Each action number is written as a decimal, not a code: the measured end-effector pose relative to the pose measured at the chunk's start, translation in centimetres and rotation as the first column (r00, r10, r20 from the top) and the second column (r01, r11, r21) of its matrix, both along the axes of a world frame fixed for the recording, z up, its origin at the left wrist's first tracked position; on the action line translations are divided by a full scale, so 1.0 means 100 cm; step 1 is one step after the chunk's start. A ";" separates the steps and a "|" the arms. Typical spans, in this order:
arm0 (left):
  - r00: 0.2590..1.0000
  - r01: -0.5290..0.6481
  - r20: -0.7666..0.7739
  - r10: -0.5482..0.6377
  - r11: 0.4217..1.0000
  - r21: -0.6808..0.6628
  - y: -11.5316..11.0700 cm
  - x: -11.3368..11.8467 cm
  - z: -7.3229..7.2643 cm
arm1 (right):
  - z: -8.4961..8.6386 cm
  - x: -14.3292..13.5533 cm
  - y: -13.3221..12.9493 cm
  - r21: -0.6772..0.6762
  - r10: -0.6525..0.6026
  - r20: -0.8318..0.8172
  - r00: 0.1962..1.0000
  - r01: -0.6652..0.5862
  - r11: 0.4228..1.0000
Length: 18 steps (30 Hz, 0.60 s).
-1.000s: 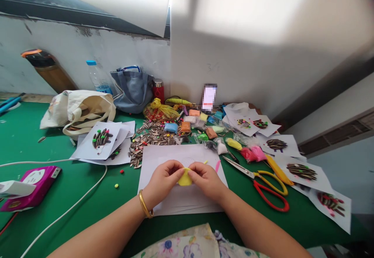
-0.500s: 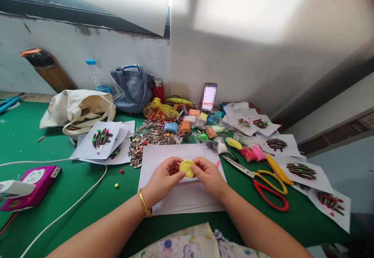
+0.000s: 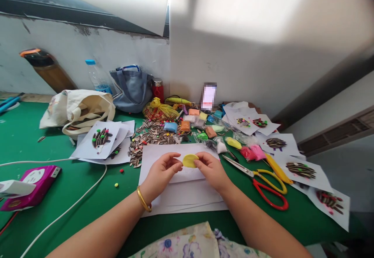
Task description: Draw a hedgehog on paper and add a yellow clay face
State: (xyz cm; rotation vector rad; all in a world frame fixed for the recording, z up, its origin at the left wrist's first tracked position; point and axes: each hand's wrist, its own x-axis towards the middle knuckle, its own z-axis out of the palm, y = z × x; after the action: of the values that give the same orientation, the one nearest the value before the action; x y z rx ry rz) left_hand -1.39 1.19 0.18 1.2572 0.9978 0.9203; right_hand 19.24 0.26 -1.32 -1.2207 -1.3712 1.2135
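Note:
A flat, round piece of yellow clay (image 3: 189,160) is pinched at its right edge between the thumb and fingers of my right hand (image 3: 212,171). My left hand (image 3: 163,172), with a gold bangle at the wrist, is just left of the disc, its thumb and fingers parted and curved; nothing shows between them. Both hands are over white paper sheets (image 3: 187,195) on the green table. Behind the paper lies a heap of striped sunflower seeds (image 3: 154,133). Several packets of coloured clay, one of them blue (image 3: 170,127), lie to the right of the seeds.
Scissors (image 3: 257,180) and a yellow utility knife (image 3: 277,168) lie at the right, near paper sheets with seed pictures (image 3: 300,170). More seed pictures (image 3: 101,139) are at the left, beside a cloth bag (image 3: 55,112). A white cable (image 3: 73,207) crosses the left side.
My left hand has let go of the yellow disc and its fingers have parted. The disc, in my right hand, has moved slightly up and tilted.

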 end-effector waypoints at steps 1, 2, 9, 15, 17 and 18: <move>0.999 -0.022 -0.022 0.023 0.999 0.029 0.002 -0.002 0.000 | -0.001 0.003 0.002 0.005 -0.035 0.004 0.999 0.035 0.999; 0.997 -0.043 -0.063 0.048 0.997 0.070 0.004 -0.003 -0.001 | -0.002 0.006 0.005 0.012 -0.064 0.025 0.998 0.063 0.998; 0.843 0.164 -0.528 0.103 0.885 0.436 0.011 -0.012 -0.008 | -0.004 0.007 0.008 0.048 -0.006 0.328 0.945 -0.010 0.999; 0.711 0.339 -0.695 0.105 0.815 0.470 0.008 -0.009 -0.013 | -0.001 -0.004 0.007 0.048 0.038 0.437 0.899 -0.065 0.997; 0.693 0.354 -0.713 0.105 0.813 0.463 0.008 -0.008 -0.013 | -0.001 -0.006 0.007 0.046 0.038 0.435 0.900 -0.064 0.997; 0.689 0.357 -0.718 0.103 0.813 0.460 0.008 -0.008 -0.013 | -0.001 -0.006 0.007 0.047 0.038 0.431 0.901 -0.064 0.997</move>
State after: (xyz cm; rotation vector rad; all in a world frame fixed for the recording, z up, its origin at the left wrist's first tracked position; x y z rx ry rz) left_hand -2.20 1.98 -1.12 2.3074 1.2426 0.6045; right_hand 18.65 0.99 -1.46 -1.4766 -1.7569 0.9589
